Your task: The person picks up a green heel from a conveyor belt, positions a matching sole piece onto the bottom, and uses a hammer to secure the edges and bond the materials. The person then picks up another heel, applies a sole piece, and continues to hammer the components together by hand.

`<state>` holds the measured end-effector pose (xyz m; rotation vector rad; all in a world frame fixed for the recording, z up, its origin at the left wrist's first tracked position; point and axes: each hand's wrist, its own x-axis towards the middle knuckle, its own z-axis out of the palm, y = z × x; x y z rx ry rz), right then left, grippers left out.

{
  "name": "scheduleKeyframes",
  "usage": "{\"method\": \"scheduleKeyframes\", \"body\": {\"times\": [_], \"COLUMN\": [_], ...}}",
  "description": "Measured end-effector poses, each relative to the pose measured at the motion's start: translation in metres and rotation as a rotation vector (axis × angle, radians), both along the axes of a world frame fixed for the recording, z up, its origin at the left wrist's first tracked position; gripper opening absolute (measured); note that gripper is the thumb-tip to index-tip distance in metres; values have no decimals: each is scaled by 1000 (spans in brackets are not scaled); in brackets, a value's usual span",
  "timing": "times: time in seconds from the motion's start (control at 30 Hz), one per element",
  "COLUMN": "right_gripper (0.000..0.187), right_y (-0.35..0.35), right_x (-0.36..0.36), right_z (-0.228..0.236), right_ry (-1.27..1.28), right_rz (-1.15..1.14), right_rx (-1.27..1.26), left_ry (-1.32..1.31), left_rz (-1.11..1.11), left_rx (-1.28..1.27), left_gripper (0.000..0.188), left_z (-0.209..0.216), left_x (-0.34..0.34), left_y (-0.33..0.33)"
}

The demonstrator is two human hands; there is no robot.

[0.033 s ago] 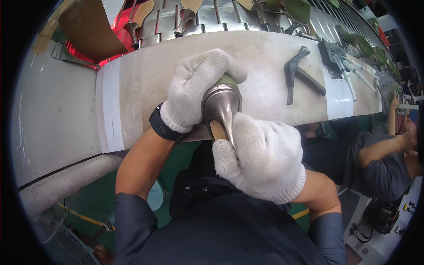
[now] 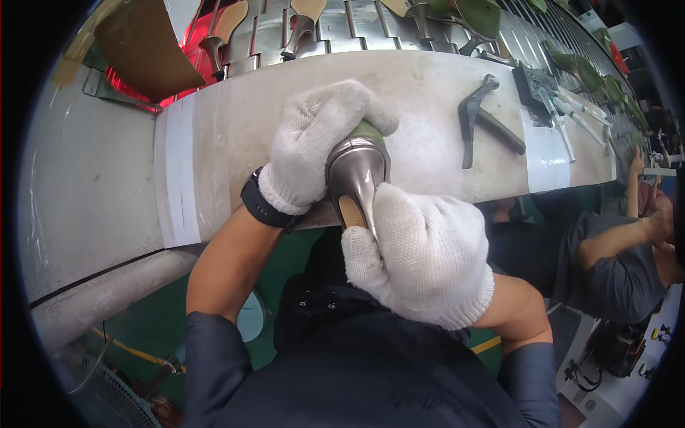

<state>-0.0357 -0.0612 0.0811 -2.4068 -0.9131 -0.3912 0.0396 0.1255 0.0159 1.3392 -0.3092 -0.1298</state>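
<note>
A high-heeled shoe with a green upper and a shiny grey heel is held between my two hands over the near edge of the bench. My left hand, in a white knit glove, is closed around the green part at the far end. Closed on the tapering heel is my gloved right hand, with its thumb nearest me. A strip of tan sole shows beside the thumb. The heel's tip is hidden by the right glove.
A hammer lies on the bench to the right. Beyond it sit a dark block and several thin brush-like tools. More shoes rest on the metal slatted conveyor behind. Another person's arm is at right.
</note>
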Motion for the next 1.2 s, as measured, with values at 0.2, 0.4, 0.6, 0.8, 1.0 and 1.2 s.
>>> {"method": "scheduleKeyframes", "body": {"times": [0.2,0.4,0.6,0.8,1.0,1.2], "right_gripper": [23,21,44,42,35,48], "right_y": [3,-15,-30,-80,-108,-86], "right_x": [13,35,-24,-77,-116,-73], "right_z": [17,2,23,-36,-74,-4], "right_ry": [56,39,227,409,461,283], "right_rz": [-60,23,62,135,-15,399], "right_rx": [-48,168,283,461,484,636], "left_ry": [-69,-103,7,153,253,115], "left_rz": [28,62,-20,-59,-39,-157], "left_rx": [148,118,230,-85,-118,-78], "left_gripper": [68,85,92,89,100,76], "left_z": [6,1,-1,-26,-21,-13], "left_x": [10,7,-67,-107,-115,-115], "left_y": [-6,-9,-39,-44,-49,-56]}}
